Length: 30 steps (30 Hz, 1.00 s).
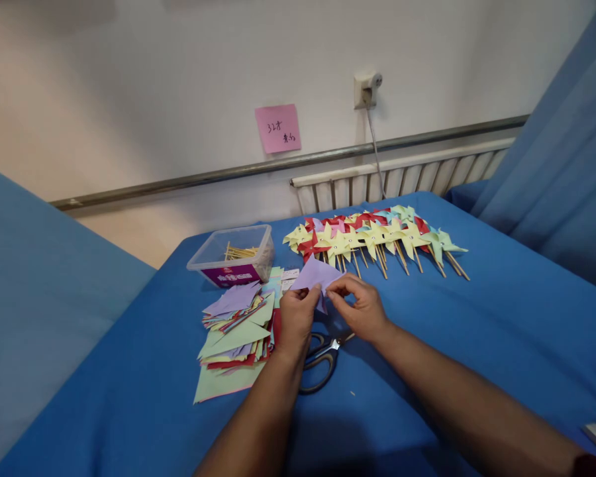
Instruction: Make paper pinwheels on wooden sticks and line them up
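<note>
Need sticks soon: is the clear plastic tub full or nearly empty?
Nearly empty: the plastic tub holds only a small bunch of wooden sticks at the bottom; no lid on it.

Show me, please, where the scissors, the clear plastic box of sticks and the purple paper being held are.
scissors (322, 361): head view, on the grey handle loops.
clear plastic box (213, 255): head view, on its near left rim.
purple paper (314, 271): head view, on the flat upper part above the fingers.

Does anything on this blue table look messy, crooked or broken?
Nothing looks damaged or spilled. The stack of coloured paper sheets is loosely fanned rather than squared. The scissors lie partly under the left hand and right hand, which hold a purple sheet. The pinwheels lie in an overlapping row.
</note>
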Each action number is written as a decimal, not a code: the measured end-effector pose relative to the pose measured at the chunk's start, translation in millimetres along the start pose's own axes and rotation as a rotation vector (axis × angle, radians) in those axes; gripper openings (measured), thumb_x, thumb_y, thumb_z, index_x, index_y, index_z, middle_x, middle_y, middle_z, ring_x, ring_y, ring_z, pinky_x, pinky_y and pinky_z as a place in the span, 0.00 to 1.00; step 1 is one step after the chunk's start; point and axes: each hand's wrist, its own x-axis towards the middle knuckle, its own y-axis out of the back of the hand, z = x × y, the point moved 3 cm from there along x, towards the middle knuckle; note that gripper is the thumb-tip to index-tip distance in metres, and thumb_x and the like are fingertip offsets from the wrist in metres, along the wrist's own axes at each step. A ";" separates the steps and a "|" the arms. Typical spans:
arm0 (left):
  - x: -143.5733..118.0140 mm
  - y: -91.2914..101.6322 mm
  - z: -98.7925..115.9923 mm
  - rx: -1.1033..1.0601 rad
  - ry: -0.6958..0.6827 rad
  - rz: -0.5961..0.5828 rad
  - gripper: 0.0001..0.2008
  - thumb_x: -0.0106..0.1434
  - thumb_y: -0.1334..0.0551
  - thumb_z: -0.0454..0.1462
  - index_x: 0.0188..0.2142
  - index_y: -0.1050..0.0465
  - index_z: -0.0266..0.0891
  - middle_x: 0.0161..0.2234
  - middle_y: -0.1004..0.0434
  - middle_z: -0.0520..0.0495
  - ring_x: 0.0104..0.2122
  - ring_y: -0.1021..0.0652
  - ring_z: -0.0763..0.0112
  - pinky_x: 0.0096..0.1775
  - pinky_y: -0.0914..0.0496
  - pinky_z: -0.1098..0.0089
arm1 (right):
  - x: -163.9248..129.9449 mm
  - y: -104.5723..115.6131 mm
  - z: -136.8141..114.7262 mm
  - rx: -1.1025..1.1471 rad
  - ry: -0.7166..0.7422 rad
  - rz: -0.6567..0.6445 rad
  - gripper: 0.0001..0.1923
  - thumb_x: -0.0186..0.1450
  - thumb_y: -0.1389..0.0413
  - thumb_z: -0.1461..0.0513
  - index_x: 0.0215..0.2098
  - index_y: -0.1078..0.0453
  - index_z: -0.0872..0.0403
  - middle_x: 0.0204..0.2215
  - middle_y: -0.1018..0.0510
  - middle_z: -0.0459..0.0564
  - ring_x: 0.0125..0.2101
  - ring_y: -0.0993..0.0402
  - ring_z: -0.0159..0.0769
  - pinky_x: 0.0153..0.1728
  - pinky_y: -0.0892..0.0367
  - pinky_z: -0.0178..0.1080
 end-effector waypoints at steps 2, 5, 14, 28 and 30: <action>-0.7 -0.9 0.1 -0.006 0.009 0.002 0.15 0.47 0.30 0.41 0.31 0.21 0.32 0.32 0.18 0.43 0.30 0.22 0.66 0.35 0.31 0.69 | 0.6 0.6 -1.4 -0.001 -0.005 0.000 0.04 0.63 0.45 0.64 0.30 0.29 0.52 0.26 0.27 0.46 0.29 0.30 0.33 0.32 0.34 0.36; -1.6 -1.9 0.9 -0.009 0.016 0.009 0.17 0.46 0.30 0.41 0.33 0.20 0.31 0.34 0.18 0.41 0.31 0.22 0.65 0.37 0.31 0.68 | 2.1 1.7 -3.1 0.022 -0.017 -0.002 0.05 0.62 0.45 0.64 0.28 0.30 0.52 0.26 0.27 0.45 0.28 0.31 0.32 0.31 0.35 0.35; -2.5 -1.4 -0.1 0.029 0.034 0.005 0.18 0.47 0.30 0.42 0.35 0.20 0.32 0.31 0.19 0.43 0.28 0.23 0.67 0.32 0.32 0.70 | 0.4 -6.1 17.2 0.227 -0.294 -0.013 0.10 0.60 0.43 0.58 0.24 0.33 0.54 0.25 0.29 0.45 0.24 0.34 0.29 0.26 0.37 0.33; -1.6 -1.0 -0.1 -0.132 0.074 0.008 0.17 0.44 0.29 0.41 0.33 0.21 0.32 0.31 0.19 0.44 0.27 0.24 0.69 0.32 0.33 0.70 | -1.2 -6.3 11.0 0.500 -0.225 -0.067 0.10 0.60 0.39 0.58 0.39 0.30 0.50 0.39 0.26 0.49 0.38 0.25 0.35 0.42 0.29 0.40; -1.2 -1.1 -0.4 -0.156 0.079 0.011 0.17 0.44 0.29 0.40 0.32 0.21 0.32 0.31 0.19 0.43 0.27 0.23 0.68 0.32 0.32 0.69 | -2.0 -6.4 11.8 0.472 -0.209 -0.087 0.09 0.61 0.41 0.60 0.40 0.30 0.50 0.39 0.26 0.49 0.38 0.25 0.35 0.42 0.29 0.40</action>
